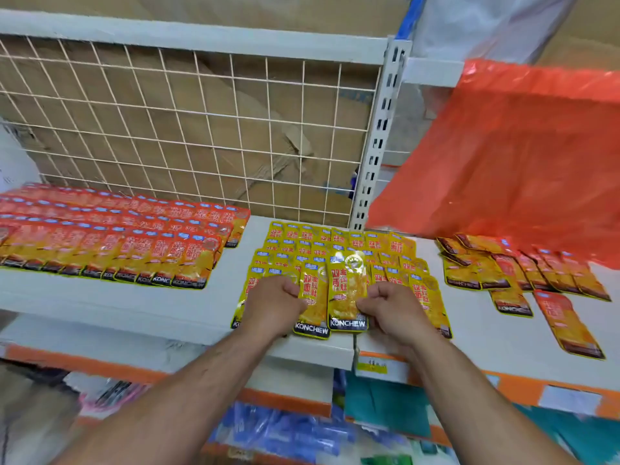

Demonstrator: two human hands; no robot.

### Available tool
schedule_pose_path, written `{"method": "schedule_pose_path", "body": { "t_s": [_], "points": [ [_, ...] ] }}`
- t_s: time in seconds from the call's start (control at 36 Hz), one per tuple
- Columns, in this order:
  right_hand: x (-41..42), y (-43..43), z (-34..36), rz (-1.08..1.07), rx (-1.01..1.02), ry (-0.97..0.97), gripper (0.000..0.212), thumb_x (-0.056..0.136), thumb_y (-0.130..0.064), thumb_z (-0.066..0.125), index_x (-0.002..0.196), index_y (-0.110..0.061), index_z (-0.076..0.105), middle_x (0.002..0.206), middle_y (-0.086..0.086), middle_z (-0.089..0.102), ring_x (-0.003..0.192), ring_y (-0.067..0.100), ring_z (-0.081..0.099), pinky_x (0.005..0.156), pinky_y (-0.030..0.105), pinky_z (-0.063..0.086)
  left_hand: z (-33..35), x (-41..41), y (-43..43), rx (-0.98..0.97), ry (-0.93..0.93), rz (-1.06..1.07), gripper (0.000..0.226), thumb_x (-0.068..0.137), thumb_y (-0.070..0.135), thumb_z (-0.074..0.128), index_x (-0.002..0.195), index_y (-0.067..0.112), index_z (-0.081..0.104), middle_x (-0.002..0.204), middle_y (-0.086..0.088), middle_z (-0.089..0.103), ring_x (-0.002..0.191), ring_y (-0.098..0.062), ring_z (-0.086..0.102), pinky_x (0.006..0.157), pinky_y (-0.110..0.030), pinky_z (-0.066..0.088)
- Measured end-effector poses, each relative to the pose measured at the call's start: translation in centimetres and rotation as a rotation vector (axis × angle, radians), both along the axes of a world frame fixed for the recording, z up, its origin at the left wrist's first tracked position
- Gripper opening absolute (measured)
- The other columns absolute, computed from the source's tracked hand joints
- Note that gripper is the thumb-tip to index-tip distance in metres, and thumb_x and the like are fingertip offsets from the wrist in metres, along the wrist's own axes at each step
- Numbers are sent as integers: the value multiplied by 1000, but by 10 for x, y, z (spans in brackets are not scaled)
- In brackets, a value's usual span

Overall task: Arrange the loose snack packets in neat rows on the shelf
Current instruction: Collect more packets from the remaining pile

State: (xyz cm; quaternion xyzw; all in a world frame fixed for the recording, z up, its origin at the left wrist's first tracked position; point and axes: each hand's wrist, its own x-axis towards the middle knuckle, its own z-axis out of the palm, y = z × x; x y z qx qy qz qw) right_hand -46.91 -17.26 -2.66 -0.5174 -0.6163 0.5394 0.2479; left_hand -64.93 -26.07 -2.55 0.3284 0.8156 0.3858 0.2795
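Right grip (392, 310) pinches the top yellow packet (347, 286) at the shelf's (214, 307) near middle, likely to square it into its row, while left grip (273, 303) curls on neighbouring packets (312, 297), hold unclear, probably steadying them.

Two hands: left hand (273, 305), right hand (392, 310). Three bunches of snacks: red packets (134, 239), yellow packets (339, 250), roughly a dozen loose packets (523, 270). Rest too overlapped to count. One orange bag (520, 156).
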Motion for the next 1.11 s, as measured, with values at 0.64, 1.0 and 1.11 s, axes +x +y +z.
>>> {"method": "schedule_pose_path", "body": {
  "t_s": [0.64, 1.0, 1.11],
  "points": [
    [-19, -26, -6, -80, -56, 21, 34, 83, -4, 73, 68, -20, 46, 63, 1, 38, 63, 18, 37, 56, 28, 36, -17, -28, -17, -12, 421, -181, 21, 81, 28, 68, 99, 22, 59, 87, 3, 63, 80, -18, 52, 67, -27, 38],
    [-27, -27, -1, -76, -75, -3, 22, 86, 0, 70, 77, -11, 53, 60, 6, 43, 47, 17, 41, 36, 16, 32, -13, -31, -22, -54, 431, -201, 19, 82, 34, 67, 87, 21, 53, 85, 4, 61, 81, -21, 57, 66, -30, 44],
    [-34, -28, -1, -74, -88, -20, 23, 85, 0, 71, 79, -13, 53, 61, 4, 49, 44, 15, 47, 37, 18, 32, -8, -29, -25, -33, 502, -213, 23, 87, 43, 59, 87, 21, 51, 81, 5, 58, 75, -20, 53, 62, -30, 38]
  ]
}}
